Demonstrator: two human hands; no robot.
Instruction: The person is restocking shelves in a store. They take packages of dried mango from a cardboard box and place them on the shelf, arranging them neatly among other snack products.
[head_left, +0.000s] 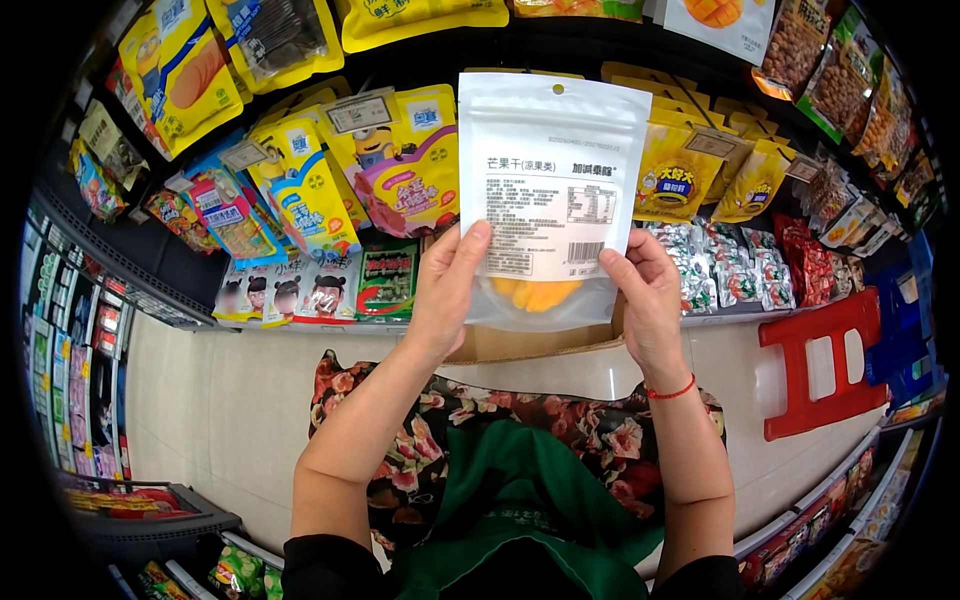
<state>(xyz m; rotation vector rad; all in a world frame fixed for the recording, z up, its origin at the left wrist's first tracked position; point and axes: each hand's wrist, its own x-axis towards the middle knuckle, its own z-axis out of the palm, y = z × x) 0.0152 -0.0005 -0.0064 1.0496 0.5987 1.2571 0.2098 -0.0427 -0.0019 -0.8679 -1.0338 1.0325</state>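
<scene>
Between my two hands a white resealable pouch of dried mango (555, 172) is held upright, its printed back turned to me. My left hand (448, 281) grips its lower left edge with the thumb on the front. On the lower right edge, my right hand (646, 289) pinches the pouch the same way; a red cord bracelet is on that wrist. Yellow mango pieces (536, 293) show through the clear window at the bottom. Behind the pouch, partly hidden by it, is an open cardboard box (525, 352).
Yellow snack bags (409, 161) hang from hooks with price tags (360, 111). Small silver packets (750, 262) and red packets (802, 259) fill the lower shelf. A red plastic stool (825, 364) stands on the tiled floor at right. More shelves (832, 517) line the lower right.
</scene>
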